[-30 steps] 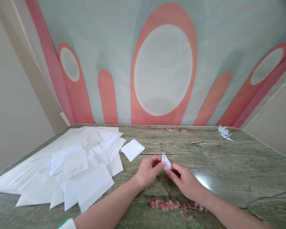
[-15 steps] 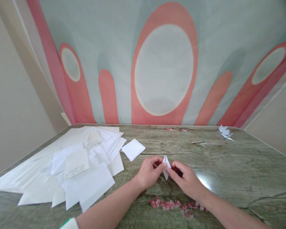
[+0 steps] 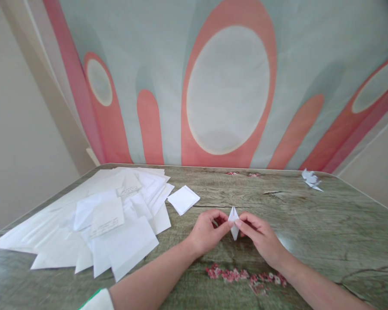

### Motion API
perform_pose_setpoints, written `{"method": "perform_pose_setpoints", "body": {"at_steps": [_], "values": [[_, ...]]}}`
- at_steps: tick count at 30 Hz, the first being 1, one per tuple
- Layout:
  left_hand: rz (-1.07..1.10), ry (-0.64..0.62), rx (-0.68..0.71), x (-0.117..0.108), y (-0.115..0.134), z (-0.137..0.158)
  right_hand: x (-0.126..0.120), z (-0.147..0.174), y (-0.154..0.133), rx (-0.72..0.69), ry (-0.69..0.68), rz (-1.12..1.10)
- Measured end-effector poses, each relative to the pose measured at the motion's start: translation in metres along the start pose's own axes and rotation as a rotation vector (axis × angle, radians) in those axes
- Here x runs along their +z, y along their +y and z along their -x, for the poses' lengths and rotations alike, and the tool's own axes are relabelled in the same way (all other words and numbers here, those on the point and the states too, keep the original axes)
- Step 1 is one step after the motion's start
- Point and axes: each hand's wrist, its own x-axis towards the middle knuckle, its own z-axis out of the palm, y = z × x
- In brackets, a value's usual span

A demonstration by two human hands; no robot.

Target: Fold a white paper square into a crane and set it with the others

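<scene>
A small folded piece of white paper (image 3: pixel 234 232), a narrow diamond with a slit at its upper tip, is held upright between both hands just above the table. My left hand (image 3: pixel 210 230) pinches its left edge between thumb and fingers. On the opposite edge, my right hand (image 3: pixel 261 236) is closed on it, thumb laid over the front. Both thumb tips nearly meet at the middle of the paper. The fingers behind it are partly hidden.
Loose white paper sheets (image 3: pixel 132 245) spread in a heap over the table's left side. A small stack of white paper squares (image 3: pixel 183 200) lies beside them. Folded paper pieces (image 3: pixel 311 179) sit at the far right. The wood-patterned table (image 3: pixel 326 232) meets a painted backdrop (image 3: pixel 168 64).
The view has shifted slightly. The folded paper now faces me more squarely, and the right hand's fingers are straighter along its edge. Both hands keep hold of it.
</scene>
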Motion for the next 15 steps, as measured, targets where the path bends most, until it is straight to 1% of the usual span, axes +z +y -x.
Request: {"method": "perform_pose_setpoints", "body": {"at_steps": [3, 9, 12, 15], "values": [[-0.008, -0.005, 0.0, -0.0002, -0.0001, -0.0005, 0.0023, -0.0003, 0.0018, 0.017, -0.002, -0.001], [0.033, 0.027, -0.02, 0.0, -0.0015, -0.0004, 0.0061, -0.0025, 0.0029, 0.046, 0.054, -0.041], [0.104, -0.01, -0.01, -0.001, -0.0026, -0.0008, 0.0039, -0.0039, 0.0032, 0.048, 0.059, -0.121], [0.242, -0.061, -0.038, -0.0035, -0.0011, -0.0019, 0.002, -0.0036, 0.0025, 0.052, 0.039, -0.235]]}}
